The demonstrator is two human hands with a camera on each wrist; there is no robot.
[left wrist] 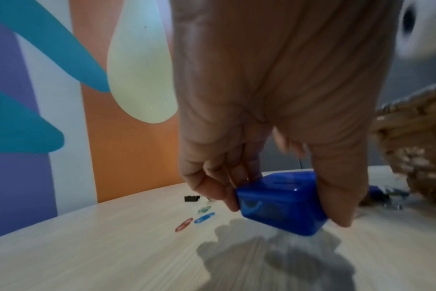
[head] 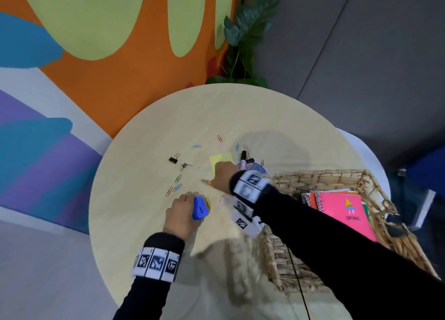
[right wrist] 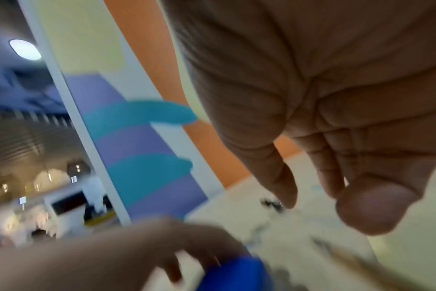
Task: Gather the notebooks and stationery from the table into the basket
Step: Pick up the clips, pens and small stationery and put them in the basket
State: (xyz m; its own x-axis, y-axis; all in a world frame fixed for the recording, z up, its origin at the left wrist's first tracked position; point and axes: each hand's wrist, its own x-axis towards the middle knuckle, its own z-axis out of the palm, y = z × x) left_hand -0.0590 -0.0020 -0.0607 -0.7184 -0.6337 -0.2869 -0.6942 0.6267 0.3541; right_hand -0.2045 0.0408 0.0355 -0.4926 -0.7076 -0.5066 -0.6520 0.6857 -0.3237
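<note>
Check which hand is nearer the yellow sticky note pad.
Right. The right hand reaches over the yellow sticky note pad; the left hand sits nearer the person, gripping the blue sharpener.

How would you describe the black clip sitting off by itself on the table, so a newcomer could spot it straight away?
Start at the round pale wooden table and look to its far left, away from the wicker basket. There lies a black binder clip, beyond the coloured paper clips and left of the yellow sticky notes. It alone is a chunky black wedge with wire handles; its neighbours are thin wire loops.
</note>
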